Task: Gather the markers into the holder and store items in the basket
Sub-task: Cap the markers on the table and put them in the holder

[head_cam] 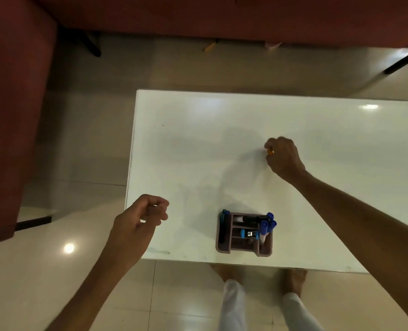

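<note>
While the right hand (pixel 283 157) curls its fingers (pixel 269 143) round a small orange-tipped object (pixel 270 152), most of it hidden so its long axis cannot be judged, the holder (pixel 243 252) sits on the tabletop (pixel 198 139) well apart, nearer the person and slightly left of that hand. Blue-capped markers (pixel 267 225) stand upright in its right compartment; another lies along the left slot. Left hand (pixel 140 218) hangs loosely curled, holding nothing, over the tabletop's left edge. No basket is visible.

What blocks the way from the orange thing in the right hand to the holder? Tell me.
Nothing visible does. The right hand grips the small orange item above the white table, and only bare tabletop lies between it and the holder near the front edge.
</note>
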